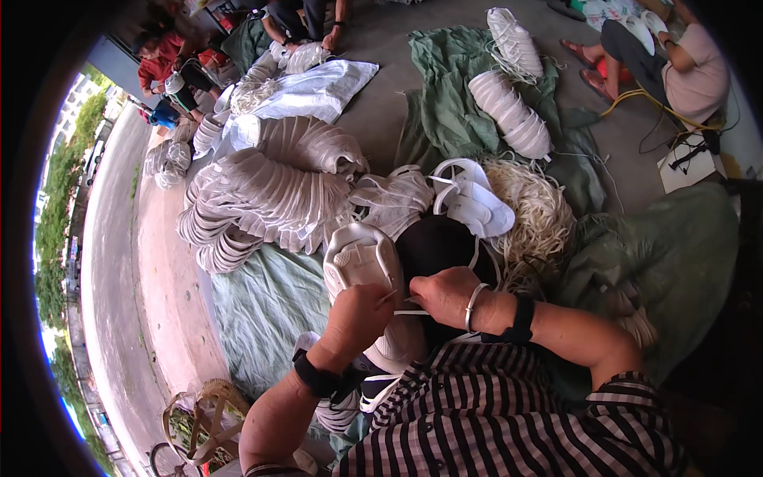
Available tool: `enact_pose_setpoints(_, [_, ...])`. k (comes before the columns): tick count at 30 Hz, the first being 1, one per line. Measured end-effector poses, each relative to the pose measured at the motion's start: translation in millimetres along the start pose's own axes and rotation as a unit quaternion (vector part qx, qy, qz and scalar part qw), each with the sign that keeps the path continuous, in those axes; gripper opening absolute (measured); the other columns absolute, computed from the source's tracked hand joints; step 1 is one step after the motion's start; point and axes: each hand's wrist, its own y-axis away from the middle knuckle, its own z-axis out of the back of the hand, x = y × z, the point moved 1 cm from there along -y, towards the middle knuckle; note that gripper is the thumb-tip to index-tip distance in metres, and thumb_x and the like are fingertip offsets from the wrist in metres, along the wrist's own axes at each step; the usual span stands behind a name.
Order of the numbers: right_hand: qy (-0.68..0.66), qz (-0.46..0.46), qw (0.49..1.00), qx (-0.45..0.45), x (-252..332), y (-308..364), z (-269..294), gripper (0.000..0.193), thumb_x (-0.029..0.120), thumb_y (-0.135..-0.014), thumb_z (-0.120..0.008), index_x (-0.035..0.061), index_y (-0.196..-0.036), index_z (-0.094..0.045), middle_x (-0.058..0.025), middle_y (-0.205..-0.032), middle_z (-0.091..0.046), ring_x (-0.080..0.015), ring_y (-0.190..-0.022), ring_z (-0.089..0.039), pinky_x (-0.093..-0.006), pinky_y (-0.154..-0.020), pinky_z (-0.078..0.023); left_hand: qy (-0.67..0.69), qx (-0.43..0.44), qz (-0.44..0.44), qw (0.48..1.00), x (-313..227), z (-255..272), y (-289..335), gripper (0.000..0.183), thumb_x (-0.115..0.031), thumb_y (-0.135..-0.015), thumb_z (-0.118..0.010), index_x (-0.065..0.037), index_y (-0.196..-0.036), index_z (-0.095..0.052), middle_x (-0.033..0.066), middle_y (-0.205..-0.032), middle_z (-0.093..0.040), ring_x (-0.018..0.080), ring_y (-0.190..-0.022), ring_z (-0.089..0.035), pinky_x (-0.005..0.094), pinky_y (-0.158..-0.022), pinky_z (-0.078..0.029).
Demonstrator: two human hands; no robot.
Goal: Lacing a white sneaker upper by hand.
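A pale shoe upper [359, 258] lies on my lap, its rounded toe pointing away from me. My left hand [358, 316] is closed in a pinch over its left side. Opposite it, my right hand [449, 296] pinches too, just right of the upper. A thin white shoelace [410, 313] runs between the hands, and both seem to grip it; the fingertips partly hide its ends. Beyond my right hand, a white shoe upper with straps [473, 199] rests beside a tangled heap of cream shoelaces [534, 215].
Stacked bundles of pale uppers [270, 191] lie ahead on a green sheet [266, 306]. Two wrapped bundles [510, 113] sit on a green cloth [445, 87]. Co-workers [675, 75] sit at far right and far left. A woven basket [208, 421] stands at lower left.
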Motion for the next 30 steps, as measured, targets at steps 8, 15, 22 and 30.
enact_pose_setpoints(8, [-0.022, 0.038, 0.996, -0.073, 5, 10, -13, 0.009, 0.016, -0.077, -0.06, 0.0083, -0.072, -0.059, -0.0083, -0.072, -0.06, -0.0294, -0.068, -0.062, -0.039, -0.058, -0.05, -0.185, 0.088, -0.018, 0.979, 0, -7, -12, 0.03, -0.031, -0.081, -0.05, -0.006, -0.078, -0.066, 0.0187, -0.075, -0.062, 0.0373, -0.075, -0.062, 0.045, -0.065, -0.049])
enact_pose_setpoints(15, [-0.023, 0.024, 0.999, -0.044, 8, 12, -17, 0.008, 0.014, -0.078, -0.058, 0.0073, -0.074, -0.06, -0.0093, -0.077, -0.061, -0.0301, -0.072, -0.063, -0.0392, -0.063, -0.051, -0.106, 0.039, -0.073, 0.991, 6, -5, -8, 0.019, -0.019, -0.081, -0.053, -0.004, -0.078, -0.063, 0.0129, -0.055, -0.058, 0.0219, -0.047, -0.061, 0.0332, -0.048, -0.048])
enact_pose_setpoints(22, [-0.044, 0.019, 0.998, -0.032, 14, 12, -16, 0.008, 0.014, -0.078, -0.058, 0.0067, -0.074, -0.059, -0.0098, -0.076, -0.061, -0.0304, -0.072, -0.063, -0.0395, -0.064, -0.051, -0.107, 0.008, -0.098, 0.989, 13, -7, -5, 0.018, -0.019, -0.079, -0.053, -0.004, -0.079, -0.064, 0.0169, -0.063, -0.06, 0.0286, -0.057, -0.062, 0.0362, -0.054, -0.049])
enact_pose_setpoints(30, [-0.034, -0.039, 0.998, -0.045, 13, 5, -24, 0.007, 0.012, -0.076, -0.056, 0.0053, -0.073, -0.057, -0.0129, -0.074, -0.061, -0.0328, -0.072, -0.062, -0.0425, -0.064, -0.05, -0.149, -0.018, -0.033, 0.988, 8, -12, -8, 0.02, -0.028, -0.076, -0.058, -0.01, -0.08, -0.067, 0.0155, -0.073, -0.063, 0.0342, -0.073, -0.063, 0.0411, -0.062, -0.05])
